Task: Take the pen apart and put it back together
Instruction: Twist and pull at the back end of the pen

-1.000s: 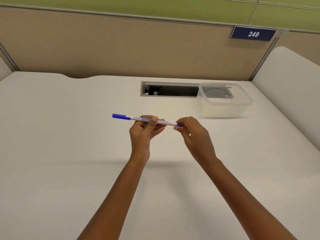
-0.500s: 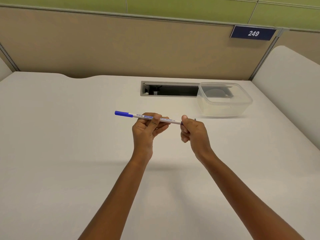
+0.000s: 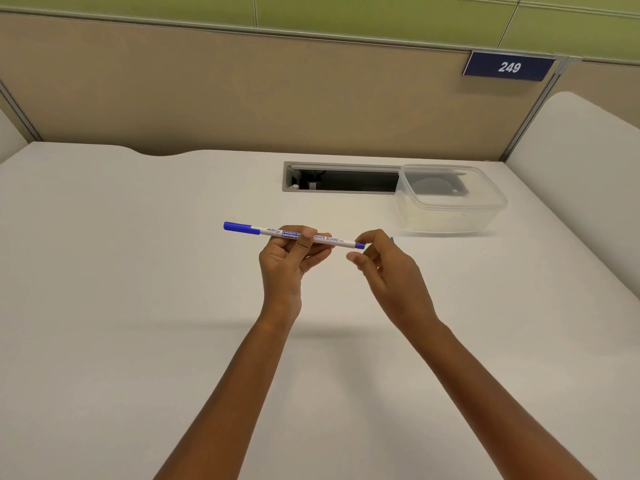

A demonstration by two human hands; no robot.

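A slim white whiteboard pen (image 3: 325,238) with a blue cap on its left end and a blue plug on its right end lies level above the table. My left hand (image 3: 289,258) grips its middle between thumb and fingers. My right hand (image 3: 382,268) is at the right end, with the index fingertip on the blue plug and the thumb just under it. A small blue sliver shows behind the right hand; I cannot tell what it is.
A clear lidded plastic box (image 3: 450,202) stands at the back right of the white table (image 3: 138,306). Beside it is an open cable slot (image 3: 341,178). Beige partition walls close off the back and the right side.
My right hand has drawn back slightly to the right and uncovered the pen's blue end plug. The pen and my left hand have stayed nearly in place.
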